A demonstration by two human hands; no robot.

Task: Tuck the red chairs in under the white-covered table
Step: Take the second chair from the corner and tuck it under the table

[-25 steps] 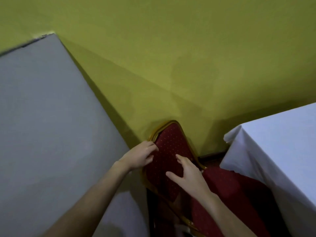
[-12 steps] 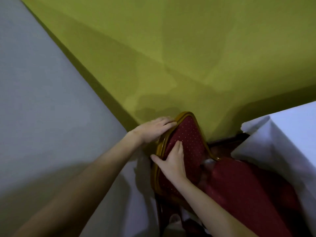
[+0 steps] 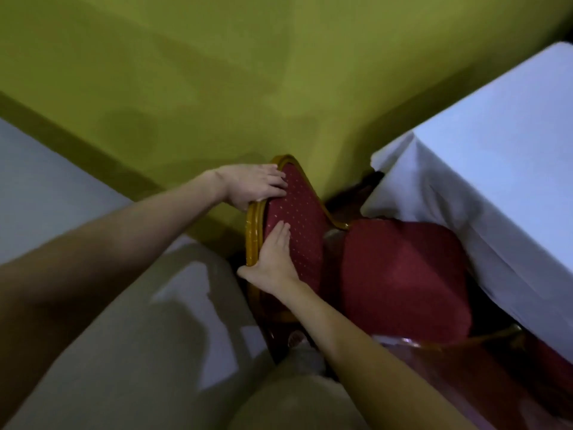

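Observation:
A red chair (image 3: 305, 225) with a gold frame and dotted upholstery stands near the olive wall, its backrest facing me. Its red seat (image 3: 403, 274) points toward the white-covered table (image 3: 496, 169) at the right, with the seat's far edge under the hanging cloth. My left hand (image 3: 252, 186) grips the backrest's top left edge. My right hand (image 3: 274, 259) lies flat on the backrest's padding, thumb hooked round the gold frame. A second red chair back (image 3: 465, 364) shows at the lower right.
An olive-green wall (image 3: 248, 72) fills the top of the view. Another white-covered table (image 3: 77, 212) lies at the left, close to the chair's back. My pale trouser legs (image 3: 155, 336) are at the bottom.
The view has swung down and right, so the right-hand table looks larger. My left hand moved from the backrest's top onto its left edge; my right hand slid lower on the padding.

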